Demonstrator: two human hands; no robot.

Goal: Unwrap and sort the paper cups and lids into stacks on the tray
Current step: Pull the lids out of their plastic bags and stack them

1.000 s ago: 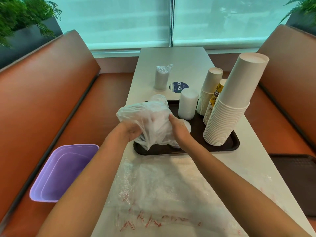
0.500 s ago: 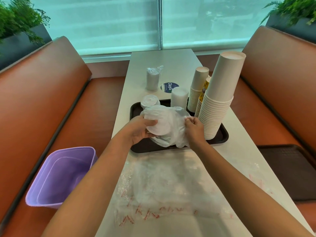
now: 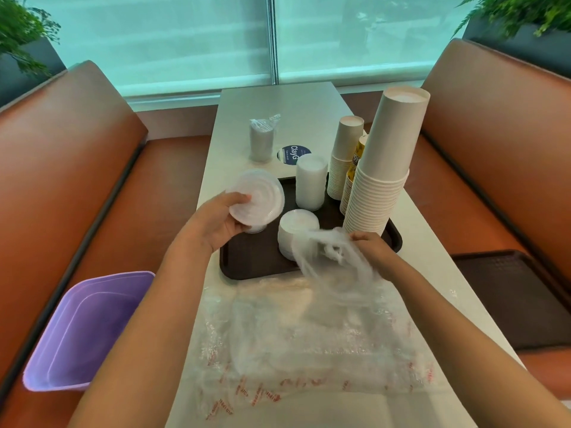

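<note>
My left hand (image 3: 216,222) grips a stack of white plastic lids (image 3: 256,200), tilted, above the left end of the dark brown tray (image 3: 253,264). My right hand (image 3: 369,248) pinches an empty clear plastic wrapper (image 3: 327,267) over the tray's front edge. On the tray stand a low lid stack (image 3: 298,227), a taller lid stack (image 3: 311,180), a tall stack of white paper cups (image 3: 386,168), a shorter cup stack (image 3: 344,156) and a yellow-printed cup stack (image 3: 358,159) between them. A wrapped bundle (image 3: 262,139) stands on the table behind the tray.
A large clear bag with red print (image 3: 309,344) lies flat on the white table (image 3: 278,100) in front of the tray. A purple bin (image 3: 83,332) sits on the left bench. Another dark tray (image 3: 513,298) lies on the right bench.
The lids have come out of the wrapper: my left hand lifted them up and left, while my right hand pulled the emptied wrapper down to the right.
</note>
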